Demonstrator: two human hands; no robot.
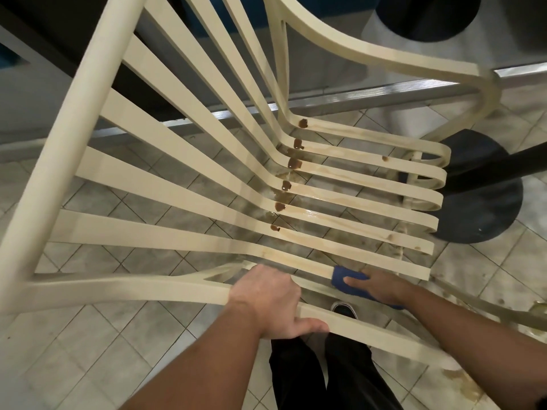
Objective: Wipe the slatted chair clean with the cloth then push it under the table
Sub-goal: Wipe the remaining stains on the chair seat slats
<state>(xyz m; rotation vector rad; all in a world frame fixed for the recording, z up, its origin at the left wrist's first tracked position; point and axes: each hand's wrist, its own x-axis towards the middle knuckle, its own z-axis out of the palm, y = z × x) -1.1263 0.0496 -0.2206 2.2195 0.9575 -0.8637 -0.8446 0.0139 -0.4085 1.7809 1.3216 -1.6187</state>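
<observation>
The cream slatted chair (183, 149) fills the view, seen from above and behind its near armrest. Brown sticky blobs (294, 163) sit in a row where the seat slats bend up into the backrest, and pale brown streaks run along the seat slats. My left hand (266, 300) grips the near armrest, fingers over the top and thumb underneath. My right hand (381, 287) presses a blue cloth (340, 279) onto the nearest seat slat, fingers laid over the cloth.
A black round table base (485, 208) with its dark post stands right of the seat's front edge. A metal rail (384, 93) crosses behind the chair. The tiled floor (88, 335) carries brownish spill marks under the seat and at the right. My legs and a shoe are below.
</observation>
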